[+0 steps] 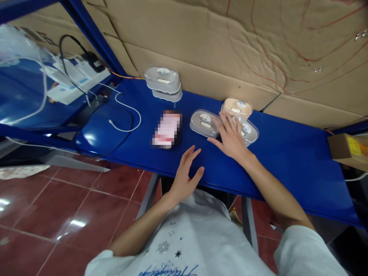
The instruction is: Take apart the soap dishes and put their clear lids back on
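Note:
My right hand has its fingers spread over the edges of a grey oval case and a second grey case; whether it touches them I cannot tell. Behind these lies a peach-coloured case. All three have clear covers and round labels. My left hand is open at the front edge of the blue table, holding nothing. Further left on the table is a phone with a blurred screen. Two more grey cases are stacked near the cardboard at the back.
White power strips with a black adapter and loose cables are at the left. Cardboard stands behind the table. An open cardboard box sits at the right end. Blue frame posts rise at the left.

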The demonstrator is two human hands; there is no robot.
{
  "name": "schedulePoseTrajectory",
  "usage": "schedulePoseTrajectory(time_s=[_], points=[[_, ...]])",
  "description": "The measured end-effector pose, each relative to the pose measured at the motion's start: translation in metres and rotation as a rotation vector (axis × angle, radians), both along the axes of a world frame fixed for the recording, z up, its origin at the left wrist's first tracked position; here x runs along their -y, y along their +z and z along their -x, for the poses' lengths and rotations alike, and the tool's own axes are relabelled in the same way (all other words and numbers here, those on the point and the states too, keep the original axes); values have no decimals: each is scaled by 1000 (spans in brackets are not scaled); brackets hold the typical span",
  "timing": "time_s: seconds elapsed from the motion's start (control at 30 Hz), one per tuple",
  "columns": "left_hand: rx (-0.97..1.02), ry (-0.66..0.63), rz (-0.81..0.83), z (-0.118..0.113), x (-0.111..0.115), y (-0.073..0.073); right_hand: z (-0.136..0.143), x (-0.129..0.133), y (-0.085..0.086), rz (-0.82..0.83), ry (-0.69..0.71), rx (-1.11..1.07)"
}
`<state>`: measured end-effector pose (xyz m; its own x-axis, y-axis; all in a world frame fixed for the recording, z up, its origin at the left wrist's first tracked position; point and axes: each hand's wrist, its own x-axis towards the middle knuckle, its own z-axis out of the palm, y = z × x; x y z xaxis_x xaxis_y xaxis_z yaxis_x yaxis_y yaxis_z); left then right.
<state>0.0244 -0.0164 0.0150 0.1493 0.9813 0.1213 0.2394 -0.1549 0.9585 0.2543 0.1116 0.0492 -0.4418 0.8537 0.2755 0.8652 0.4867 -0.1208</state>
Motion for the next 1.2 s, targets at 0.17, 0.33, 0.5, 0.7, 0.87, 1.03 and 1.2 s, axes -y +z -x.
schedulePoseTrajectory(time_s=[0.17, 0.33, 0.5, 0.7, 0.87, 1.03, 1.2], points=[[409, -24, 185, -7, 2, 5, -63, 16, 3, -6, -261, -41], [799, -89, 597, -17, 2, 17, -87, 49, -4, 29, -220, -213], [981, -83, 851, -20, -5, 22, -47, 94, 2, 147, -44, -379], [1044, -24, 927, -18, -8, 22, -11, 109, 8, 308, 168, -451], [1075, 77, 923, -9, -3, 23, -40, 90, 2, 278, 59, -465], [1075, 99, 941, -4, 1, 23, -91, 55, -18, 119, -28, -243], [1074, 61, 929, -11, 1, 22, -100, 35, -24, 75, 0, -142]])
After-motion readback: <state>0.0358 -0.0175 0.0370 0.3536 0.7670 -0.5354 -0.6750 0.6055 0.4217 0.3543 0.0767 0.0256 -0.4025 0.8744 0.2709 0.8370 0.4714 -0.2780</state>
